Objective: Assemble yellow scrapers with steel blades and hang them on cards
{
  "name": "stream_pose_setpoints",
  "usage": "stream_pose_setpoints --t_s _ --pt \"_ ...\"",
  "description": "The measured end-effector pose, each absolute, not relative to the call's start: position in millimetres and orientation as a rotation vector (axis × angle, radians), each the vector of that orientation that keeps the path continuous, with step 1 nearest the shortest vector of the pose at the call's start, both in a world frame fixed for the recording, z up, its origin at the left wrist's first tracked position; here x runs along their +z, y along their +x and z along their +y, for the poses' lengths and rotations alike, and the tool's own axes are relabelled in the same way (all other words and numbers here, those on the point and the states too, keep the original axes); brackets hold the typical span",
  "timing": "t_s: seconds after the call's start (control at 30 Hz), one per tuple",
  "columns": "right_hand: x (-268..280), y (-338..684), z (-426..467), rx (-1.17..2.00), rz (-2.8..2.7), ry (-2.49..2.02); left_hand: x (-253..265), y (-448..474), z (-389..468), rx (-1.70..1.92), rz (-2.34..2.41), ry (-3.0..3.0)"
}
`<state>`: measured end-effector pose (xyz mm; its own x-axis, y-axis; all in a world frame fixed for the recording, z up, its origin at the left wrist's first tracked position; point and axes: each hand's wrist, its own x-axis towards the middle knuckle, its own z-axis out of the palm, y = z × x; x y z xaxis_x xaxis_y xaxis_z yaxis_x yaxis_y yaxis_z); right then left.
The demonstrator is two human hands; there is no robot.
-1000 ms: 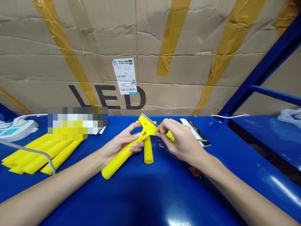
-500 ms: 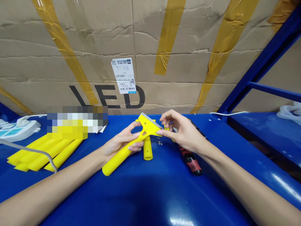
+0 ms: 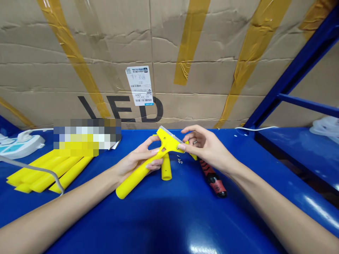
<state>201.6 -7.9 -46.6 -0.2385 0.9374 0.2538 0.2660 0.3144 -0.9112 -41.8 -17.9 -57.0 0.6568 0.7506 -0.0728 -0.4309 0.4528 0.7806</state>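
Left hand grips yellow scraper above middle of desk. Right hand loosely unclenched, thumb on scraper's right corner. Thumb slip might meet metal edge; low wrist sweep might scatter small metal parts lying left of screwdriver.

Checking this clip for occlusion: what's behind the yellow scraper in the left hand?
Behind the yellow scraper, a second yellow handle lies on the blue tabletop, its open end toward the person. The scraper covers most of its upper part; the shape there is unclear.
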Motion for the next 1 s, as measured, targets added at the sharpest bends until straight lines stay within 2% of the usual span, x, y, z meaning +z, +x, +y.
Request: stream_pose_setpoints --t_s 0.1,0.33,0.5,0.83,1.0 --pt "-45.2 212.1 -8.6 0.804 -1.708 -1.173 -59.2 -40.8 -16.3 0.803 0.462 0.777" --pt "-49.5 214.6 -16.8 0.436 -2.269 -1.389 -61.8 -39.6 -14.7 0.925 0.547 0.683" --pt "-56.7 211.6 -15.6 0.183 -2.345 -1.417 -62.5 -39.9 -16.4 0.915 0.534 0.702" --pt "-63.0 209.4 -14.1 0.184 -2.365 -1.348 -68.4 -41.7 -14.5 0.874 0.507 0.733" --pt "-43.5 192.2 -17.6 0.285 -2.165 -1.114 -69.8 -41.0 -13.6 0.815 0.495 0.726"
